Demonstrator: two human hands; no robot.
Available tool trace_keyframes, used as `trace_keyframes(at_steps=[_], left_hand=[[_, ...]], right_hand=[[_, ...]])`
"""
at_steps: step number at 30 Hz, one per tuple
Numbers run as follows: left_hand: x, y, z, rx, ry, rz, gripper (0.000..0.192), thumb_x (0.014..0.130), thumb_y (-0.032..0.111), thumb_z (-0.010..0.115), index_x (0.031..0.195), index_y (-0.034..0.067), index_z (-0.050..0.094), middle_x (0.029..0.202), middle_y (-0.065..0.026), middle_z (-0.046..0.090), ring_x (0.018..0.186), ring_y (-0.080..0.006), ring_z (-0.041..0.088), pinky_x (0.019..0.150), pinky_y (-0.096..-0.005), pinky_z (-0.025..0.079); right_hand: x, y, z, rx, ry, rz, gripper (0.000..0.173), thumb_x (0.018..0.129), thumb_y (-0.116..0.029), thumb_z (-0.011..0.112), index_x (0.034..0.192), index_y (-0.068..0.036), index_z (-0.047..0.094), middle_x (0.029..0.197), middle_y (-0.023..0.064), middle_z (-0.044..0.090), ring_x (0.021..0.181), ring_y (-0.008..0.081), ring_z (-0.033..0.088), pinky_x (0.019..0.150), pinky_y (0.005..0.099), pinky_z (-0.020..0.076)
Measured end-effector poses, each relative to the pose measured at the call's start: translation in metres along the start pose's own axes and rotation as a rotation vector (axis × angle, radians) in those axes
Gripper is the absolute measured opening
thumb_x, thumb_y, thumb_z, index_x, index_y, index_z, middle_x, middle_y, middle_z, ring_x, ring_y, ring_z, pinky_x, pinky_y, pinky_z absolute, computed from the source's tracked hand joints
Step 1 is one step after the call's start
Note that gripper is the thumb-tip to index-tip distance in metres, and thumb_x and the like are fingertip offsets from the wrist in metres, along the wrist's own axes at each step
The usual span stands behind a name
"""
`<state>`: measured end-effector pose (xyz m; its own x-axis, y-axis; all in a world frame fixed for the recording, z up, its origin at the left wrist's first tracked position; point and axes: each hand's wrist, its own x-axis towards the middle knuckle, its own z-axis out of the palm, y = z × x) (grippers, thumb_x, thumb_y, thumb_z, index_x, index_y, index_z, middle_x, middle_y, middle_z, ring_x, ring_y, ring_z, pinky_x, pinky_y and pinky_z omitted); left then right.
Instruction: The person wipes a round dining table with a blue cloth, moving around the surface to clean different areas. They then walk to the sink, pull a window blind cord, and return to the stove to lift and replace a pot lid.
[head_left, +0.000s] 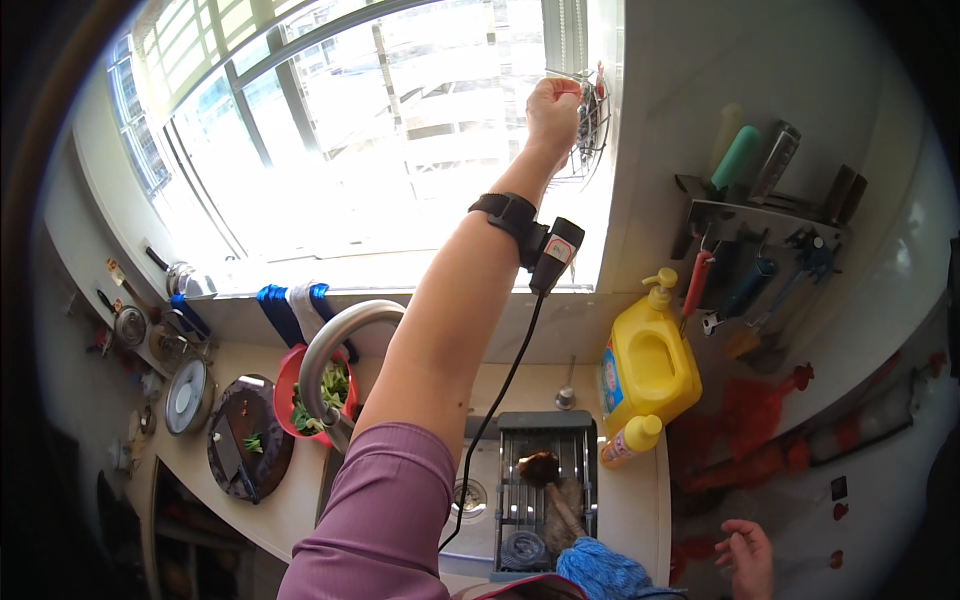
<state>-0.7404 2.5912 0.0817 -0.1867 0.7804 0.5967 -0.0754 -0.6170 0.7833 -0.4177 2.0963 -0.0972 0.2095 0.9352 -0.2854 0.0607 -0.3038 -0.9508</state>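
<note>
My left hand (553, 112) is raised at the window's right side, its arm stretched up across the view. Its bent fingertips are at a small wire basket (592, 131) holding small items. Glare and the hand itself hide whether anything is pinched. A black strap (510, 214) with a cabled device (556, 255) circles the forearm. Low at the right, my right hand (744, 559) hangs beside the counter with fingers loosely bent and apart, holding nothing visible. Between the arms, a grey drain rack (546, 421) over the sink (469, 540) carries a brush (538, 468) and a scouring pad (523, 551).
A curved faucet (330, 330) rises near my left arm. Left of it are a red basin (289, 375) of greens and a round chopping board (274, 405) with a cleaver (234, 454). Rightward stand a yellow pump jug (652, 367), a yellow-capped bottle (631, 442) and a wall knife rack (757, 214).
</note>
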Motion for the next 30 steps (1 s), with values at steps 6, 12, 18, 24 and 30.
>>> trace_keyframes(at_steps=[6, 12, 18, 24, 30], left_hand=[[-0.001, 0.004, -0.004, -0.593, 0.083, -0.302, 0.031, 0.087, -0.003, 0.044, 0.118, 0.003, 0.047, 0.121, -0.0174, 0.055, 0.115, -0.0311, 0.051, 0.099, -0.0512, 0.040], [-0.012, -0.004, -0.003, -0.557, 0.122, -0.295, 0.030, 0.092, 0.005, 0.042, 0.121, 0.003, 0.045, 0.125, -0.0157, 0.052, 0.114, -0.0299, 0.049, 0.102, -0.0491, 0.037], [-0.091, 0.002, -0.015, -0.203, 0.175, -0.236, 0.024, 0.088, 0.015, 0.053, 0.110, 0.006, 0.055, 0.101, -0.0041, 0.063, 0.089, -0.0118, 0.054, 0.076, -0.0283, 0.044], [-0.249, 0.082, -0.043, -0.404, -0.258, -0.324, 0.014, 0.096, 0.011, 0.053, 0.108, 0.005, 0.056, 0.097, -0.0050, 0.064, 0.085, -0.0116, 0.061, 0.074, -0.0245, 0.048], [-0.391, 0.155, -0.137, -0.230, -0.640, -0.412, 0.012, 0.096, 0.008, 0.056, 0.106, 0.002, 0.056, 0.097, -0.0041, 0.061, 0.090, -0.0099, 0.060, 0.080, -0.0265, 0.051]], right_hand=[[0.002, 0.004, 0.002, 0.006, -0.063, 0.003, 0.026, 0.099, -0.018, 0.055, 0.120, -0.004, 0.061, 0.108, 0.0024, 0.064, 0.085, 0.0078, 0.059, 0.071, 0.0204, 0.0468], [-0.013, 0.012, 0.012, 0.035, -0.057, 0.016, 0.025, 0.099, -0.019, 0.055, 0.119, -0.005, 0.061, 0.100, 0.0024, 0.064, 0.079, 0.0070, 0.058, 0.067, 0.0197, 0.0464], [-0.021, 0.083, 0.031, -0.020, -0.239, 0.168, 0.028, 0.098, -0.019, 0.056, 0.122, -0.006, 0.058, 0.087, -0.0013, 0.061, 0.068, 0.0044, 0.053, 0.061, 0.0179, 0.0437], [-0.037, 0.190, 0.076, -1.159, -0.118, -0.688, 0.058, 0.086, -0.020, 0.063, 0.140, -0.007, 0.043, 0.121, 0.0183, 0.057, 0.102, 0.0279, 0.058, 0.087, 0.0391, 0.0488], [-0.038, 0.248, 0.086, -1.409, 0.010, -0.666, 0.064, 0.087, -0.033, 0.063, 0.143, -0.015, 0.040, 0.129, 0.0138, 0.051, 0.109, 0.0281, 0.054, 0.087, 0.0423, 0.0479]])
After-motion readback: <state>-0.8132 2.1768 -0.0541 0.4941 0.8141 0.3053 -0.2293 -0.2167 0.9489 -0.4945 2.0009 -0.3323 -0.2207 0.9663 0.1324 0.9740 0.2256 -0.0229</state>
